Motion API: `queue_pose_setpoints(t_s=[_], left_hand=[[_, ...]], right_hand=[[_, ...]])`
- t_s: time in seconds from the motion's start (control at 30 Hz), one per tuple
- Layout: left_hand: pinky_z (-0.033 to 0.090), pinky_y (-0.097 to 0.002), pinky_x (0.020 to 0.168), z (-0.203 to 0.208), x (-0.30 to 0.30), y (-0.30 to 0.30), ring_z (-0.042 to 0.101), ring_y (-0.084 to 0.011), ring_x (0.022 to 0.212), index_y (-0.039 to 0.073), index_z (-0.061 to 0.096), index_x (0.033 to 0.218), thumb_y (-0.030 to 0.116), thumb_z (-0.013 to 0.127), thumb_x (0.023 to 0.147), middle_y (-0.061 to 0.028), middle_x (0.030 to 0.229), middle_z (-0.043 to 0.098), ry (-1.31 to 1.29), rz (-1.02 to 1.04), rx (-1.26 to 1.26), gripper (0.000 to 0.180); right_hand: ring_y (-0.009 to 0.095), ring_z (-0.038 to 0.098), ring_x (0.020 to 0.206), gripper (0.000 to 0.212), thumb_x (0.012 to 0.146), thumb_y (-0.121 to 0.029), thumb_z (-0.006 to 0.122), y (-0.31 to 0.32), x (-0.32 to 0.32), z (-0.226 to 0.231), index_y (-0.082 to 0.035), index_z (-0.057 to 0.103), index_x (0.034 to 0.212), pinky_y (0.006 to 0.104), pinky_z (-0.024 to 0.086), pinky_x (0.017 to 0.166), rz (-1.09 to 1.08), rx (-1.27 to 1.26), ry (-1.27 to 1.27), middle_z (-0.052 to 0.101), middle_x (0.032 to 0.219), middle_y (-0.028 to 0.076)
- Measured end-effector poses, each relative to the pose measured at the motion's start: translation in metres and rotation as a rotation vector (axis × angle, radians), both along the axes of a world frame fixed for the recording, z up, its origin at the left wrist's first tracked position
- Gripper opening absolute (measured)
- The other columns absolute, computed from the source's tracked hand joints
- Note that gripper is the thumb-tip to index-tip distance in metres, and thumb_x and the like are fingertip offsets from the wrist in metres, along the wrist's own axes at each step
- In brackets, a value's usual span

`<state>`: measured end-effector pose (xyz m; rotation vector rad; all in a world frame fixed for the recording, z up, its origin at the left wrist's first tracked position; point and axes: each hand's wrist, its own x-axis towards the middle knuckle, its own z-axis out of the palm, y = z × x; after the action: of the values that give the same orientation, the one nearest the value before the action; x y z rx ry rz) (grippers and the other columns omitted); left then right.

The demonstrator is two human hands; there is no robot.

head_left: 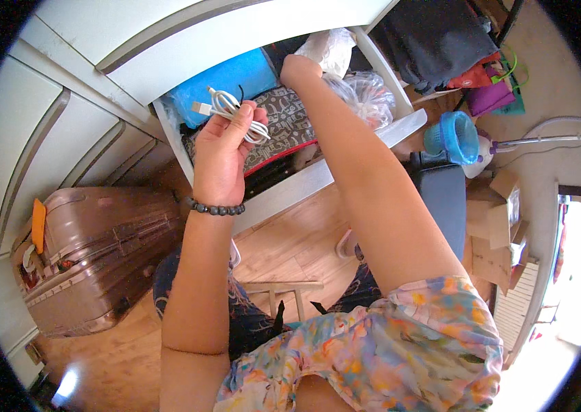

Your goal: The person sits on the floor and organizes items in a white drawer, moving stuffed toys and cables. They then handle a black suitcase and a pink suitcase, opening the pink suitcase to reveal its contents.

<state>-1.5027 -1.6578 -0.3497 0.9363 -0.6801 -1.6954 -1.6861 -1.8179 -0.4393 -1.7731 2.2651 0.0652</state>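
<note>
White cable (232, 110), wound into a loose coil, sits in the left hand (225, 154), which is raised in front of an open drawer (283, 189). The left forearm rises almost straight up from the lower edge, elbow bent, palm turned toward the camera. Thumb and fingers close around the coil, pinching it at its middle so the loops stick out above the fingertips and a small plug points to the left. A dark bead bracelet (216, 208) circles the left wrist.

The right arm stretches diagonally up from a flowered sleeve (400, 329) at lower right, fully extended into the back of the drawer. The right hand (299, 69) is bent at the wrist and its fingers are hidden among the contents, so I cannot tell whether it grips anything. It lies just beside a clear plastic bag (366, 96), with a patterned pouch (287, 123) and a blue pouch (229, 82) to its left.

The drawer is white and pulled out from white cupboard fronts. On the wooden floor at left lies a brown suitcase (98, 254). At right stand a blue cup (452, 137) and cardboard boxes (493, 226).
</note>
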Motion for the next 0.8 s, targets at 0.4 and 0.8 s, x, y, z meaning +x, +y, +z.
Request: queue_pose_setpoints(t_s=[0.4, 0.8], left_hand=[[0.047, -0.0273, 0.076, -0.001, 0.001, -0.002, 0.06, -0.0162, 0.086, 0.004, 0.058, 0.097, 0.02, 0.061, 0.085, -0.0074, 0.092, 0.063, 0.062, 0.015, 0.007, 0.02], [0.047, -0.027, 0.076, -0.001, 0.002, -0.002, 0.061, -0.0172, 0.086, 0.002, 0.057, 0.097, 0.02, 0.061, 0.085, -0.0084, 0.092, 0.063, 0.082, 0.026, -0.008, 0.022]], right_hand=[[0.03, 0.06, 0.1, 0.03, 0.078, -0.016, 0.054, 0.004, -0.002, -0.007, -0.004, 0.064, 0.103, 0.04, 0.049, 0.082, 0.015, -0.007, 0.043, 0.06, 0.109, 0.017], [0.027, 0.062, 0.071, 0.027, 0.07, -0.025, 0.062, 0.015, -0.037, -0.004, 0.0, 0.065, 0.079, 0.0379, 0.047, 0.06, -0.502, -0.296, -1.135, 0.064, 0.077, 0.013]])
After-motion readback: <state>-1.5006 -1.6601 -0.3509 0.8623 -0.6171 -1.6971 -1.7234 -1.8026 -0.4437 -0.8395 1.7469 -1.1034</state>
